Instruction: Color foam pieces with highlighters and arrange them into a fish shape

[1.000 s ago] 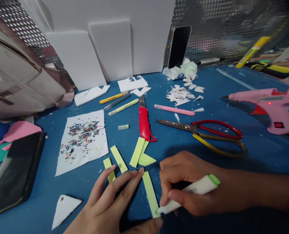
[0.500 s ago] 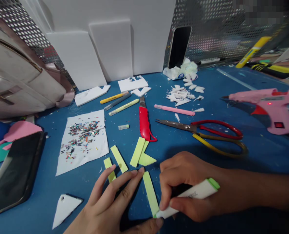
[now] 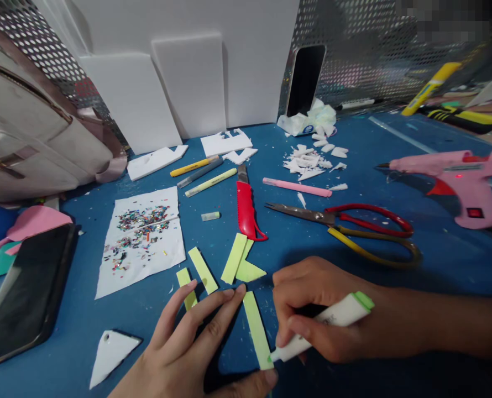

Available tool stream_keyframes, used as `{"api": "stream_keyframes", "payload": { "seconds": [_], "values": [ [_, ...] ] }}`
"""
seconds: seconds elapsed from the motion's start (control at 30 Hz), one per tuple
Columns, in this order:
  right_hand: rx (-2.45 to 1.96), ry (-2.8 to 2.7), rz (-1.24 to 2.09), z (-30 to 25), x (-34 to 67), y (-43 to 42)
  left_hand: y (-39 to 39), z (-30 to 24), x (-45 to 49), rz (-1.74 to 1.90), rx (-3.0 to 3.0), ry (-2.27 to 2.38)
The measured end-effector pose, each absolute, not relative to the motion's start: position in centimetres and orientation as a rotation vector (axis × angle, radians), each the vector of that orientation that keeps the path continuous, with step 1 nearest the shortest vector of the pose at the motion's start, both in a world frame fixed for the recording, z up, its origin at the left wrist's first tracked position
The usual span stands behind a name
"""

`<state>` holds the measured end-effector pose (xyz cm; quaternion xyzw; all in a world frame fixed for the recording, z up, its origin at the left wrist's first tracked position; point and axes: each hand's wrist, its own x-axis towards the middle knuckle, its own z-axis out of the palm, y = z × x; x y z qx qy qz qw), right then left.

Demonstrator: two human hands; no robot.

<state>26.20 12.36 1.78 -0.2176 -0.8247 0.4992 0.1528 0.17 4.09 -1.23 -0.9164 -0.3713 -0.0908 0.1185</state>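
In my right hand [image 3: 316,309] is a white acrylic marker [image 3: 337,320] with a green end, its tip touching the lower end of a light green strip [image 3: 256,329]. My left hand [image 3: 200,342] lies spread on the table, its thumb by the bottom end of that strip and its index fingertip near the top. Beyond my left fingers lie two more green strips, one [image 3: 203,270] clear of them and another [image 3: 187,287] partly hidden behind them. Farther up, a strip [image 3: 234,258] rests against a pointed green piece [image 3: 251,269].
Past the strips lie a red craft knife [image 3: 246,207], scissors [image 3: 337,221] and several pens. A pink glue gun [image 3: 461,177] lies at right with its red light lit. At left are a paper of small beads [image 3: 142,276], a phone [image 3: 22,293] and a bag [image 3: 34,127].
The marker tip has moved slightly up and to the right at the strip's lower end, my right hand shifting with it. My left hand stays in place.
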Motion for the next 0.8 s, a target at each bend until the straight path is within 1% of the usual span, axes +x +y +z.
{"api": "stream_keyframes", "payload": {
  "seconds": [0.23,0.37,0.53,0.67,0.8],
  "values": [
    [-0.623,-2.389,1.459,1.94,26.39,12.44,3.88,-1.19,0.16,-0.295,-2.691,-1.101],
    [-0.765,-2.352,1.437,1.84,26.57,12.60,3.70,-1.51,0.08,-0.329,-2.676,-1.141],
    [-0.663,-2.391,1.470,2.01,26.61,12.59,3.90,-1.73,0.21,-0.318,-2.673,-1.146],
    [-0.875,-2.295,1.470,2.05,26.63,12.49,3.89,-1.66,0.32,-0.360,-2.700,-1.195],
    [-0.730,-2.357,1.483,1.85,26.66,12.47,3.76,-1.37,0.60,-0.490,-2.783,-1.364]
  ]
}}
